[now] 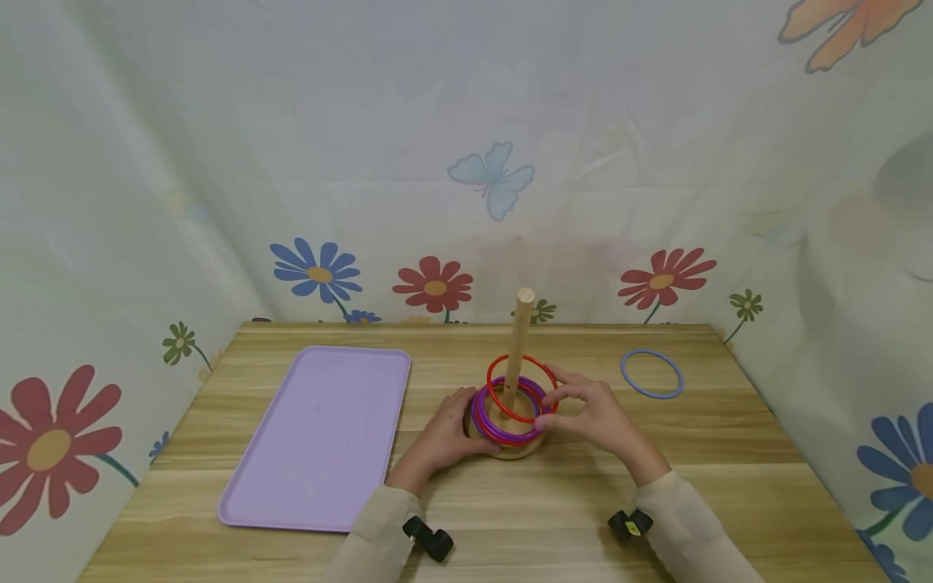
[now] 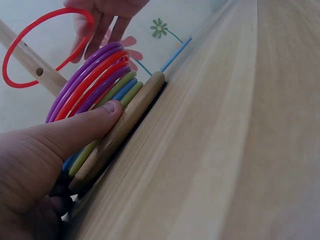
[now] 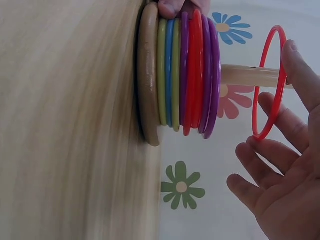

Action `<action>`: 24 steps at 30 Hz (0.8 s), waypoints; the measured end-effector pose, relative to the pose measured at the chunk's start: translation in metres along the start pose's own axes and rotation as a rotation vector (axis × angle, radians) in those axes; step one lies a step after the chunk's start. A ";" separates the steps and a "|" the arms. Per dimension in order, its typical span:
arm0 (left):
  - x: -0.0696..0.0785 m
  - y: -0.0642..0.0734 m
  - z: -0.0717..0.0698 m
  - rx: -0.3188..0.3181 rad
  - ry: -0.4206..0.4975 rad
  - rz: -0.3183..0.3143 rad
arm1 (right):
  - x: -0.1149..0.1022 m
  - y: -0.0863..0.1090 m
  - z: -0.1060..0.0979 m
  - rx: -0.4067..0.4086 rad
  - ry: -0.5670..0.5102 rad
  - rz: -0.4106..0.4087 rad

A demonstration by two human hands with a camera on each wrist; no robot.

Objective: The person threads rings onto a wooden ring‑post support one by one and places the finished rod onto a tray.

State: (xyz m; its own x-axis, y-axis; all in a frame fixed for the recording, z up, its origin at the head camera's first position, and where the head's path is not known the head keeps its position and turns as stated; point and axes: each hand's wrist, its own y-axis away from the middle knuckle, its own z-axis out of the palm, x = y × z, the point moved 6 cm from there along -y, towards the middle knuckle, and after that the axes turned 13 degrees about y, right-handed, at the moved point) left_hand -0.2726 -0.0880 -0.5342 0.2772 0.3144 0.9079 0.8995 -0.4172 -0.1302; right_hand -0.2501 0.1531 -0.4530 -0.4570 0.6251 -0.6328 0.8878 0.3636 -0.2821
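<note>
My right hand [image 1: 594, 413] pinches a thin red ring [image 2: 50, 13] between thumb and fingers. The ring encircles the upright wooden peg [image 1: 520, 336] and hangs above a stack of rings [image 3: 196, 70] in purple, red, green and blue. That stack lies around the peg on a round wooden base [image 3: 148, 80], which rests on the table. On the opposite side, my left hand [image 1: 446, 433] grips the edge of the stand, its thumb [image 2: 97, 117] lying across the lower rings. Its other fingers are mostly hidden behind the stack.
A blue ring [image 1: 659, 396] lies flat on the wooden table [image 1: 554, 518] to the right of the stand. To the left is a shallow purple tray [image 1: 317, 437]. A flower-printed cloth [image 1: 350, 146] hangs behind the table and along both sides.
</note>
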 end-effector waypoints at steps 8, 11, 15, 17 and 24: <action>-0.001 0.000 0.000 0.001 0.000 -0.004 | 0.005 0.000 0.008 -0.035 0.009 -0.006; -0.001 -0.001 0.001 0.001 -0.008 -0.001 | 0.007 0.000 0.011 -0.051 0.014 0.004; -0.002 -0.001 0.001 0.004 -0.008 -0.015 | 0.009 0.001 0.014 -0.076 0.023 0.012; -0.002 0.000 0.001 0.006 -0.002 -0.023 | 0.011 0.000 0.016 -0.084 0.024 0.007; -0.002 0.000 0.001 0.007 -0.009 -0.029 | 0.016 0.000 0.021 -0.110 0.034 -0.014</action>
State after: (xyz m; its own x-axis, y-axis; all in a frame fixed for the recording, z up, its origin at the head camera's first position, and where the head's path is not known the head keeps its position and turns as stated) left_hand -0.2728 -0.0880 -0.5368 0.2540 0.3343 0.9076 0.9096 -0.4015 -0.1067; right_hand -0.2559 0.1488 -0.4786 -0.4724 0.6421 -0.6037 0.8711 0.4445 -0.2088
